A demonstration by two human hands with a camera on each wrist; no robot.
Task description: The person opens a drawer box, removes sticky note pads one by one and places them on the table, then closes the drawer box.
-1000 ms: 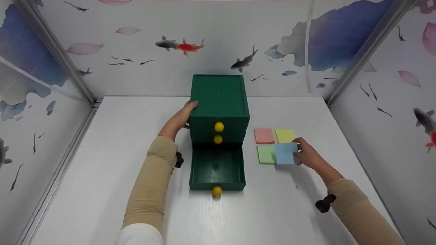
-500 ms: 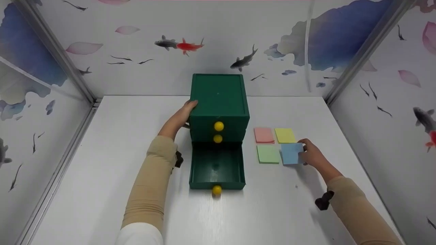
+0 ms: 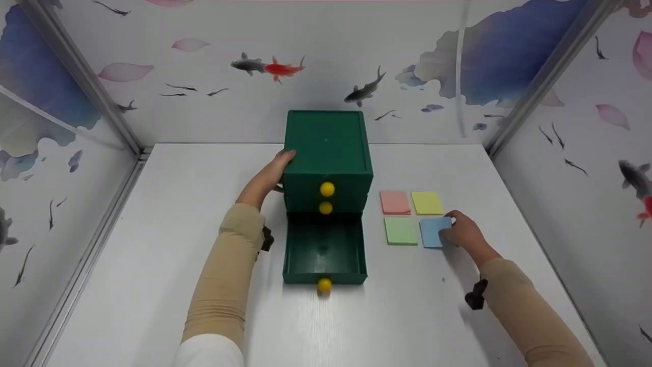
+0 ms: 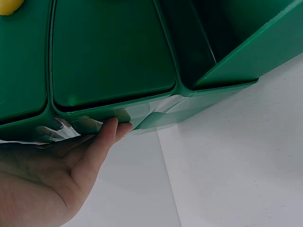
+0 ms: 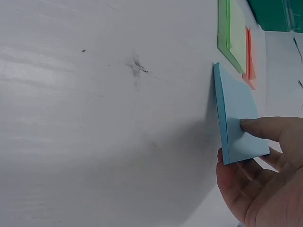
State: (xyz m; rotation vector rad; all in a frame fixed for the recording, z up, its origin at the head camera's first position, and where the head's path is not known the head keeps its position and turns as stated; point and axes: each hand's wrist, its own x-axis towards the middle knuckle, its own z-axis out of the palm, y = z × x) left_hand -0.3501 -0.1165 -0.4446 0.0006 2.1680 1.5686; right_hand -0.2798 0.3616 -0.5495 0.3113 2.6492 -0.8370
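My right hand point(image 3: 464, 234) pinches a pad of blue sticky notes point(image 3: 432, 232) at its right edge, to the right of the green drawer unit. In the right wrist view the thumb point(image 5: 258, 126) presses the pad's upper face and fingers curl around the near edge, close over the table. My left hand point(image 3: 267, 176) rests along the left side of the green drawer unit point(image 3: 328, 142). The left wrist view shows its straight fingers point(image 4: 102, 142) against the taped side wall. The unit's bottom drawer point(image 3: 324, 279) is pulled out, with nothing inside.
Pink point(image 3: 395, 203), yellow point(image 3: 427, 203) and green point(image 3: 401, 231) sticky note pads lie beside the blue one, together forming a square. Yellow round knobs point(image 3: 327, 189) stick out from the drawers. White printed panels point(image 3: 326, 61) enclose the table on the back and sides.
The blue pad has moved rightward off the green pad and come down closer to the table, with my right hand. The left hand has stayed on the drawer unit.
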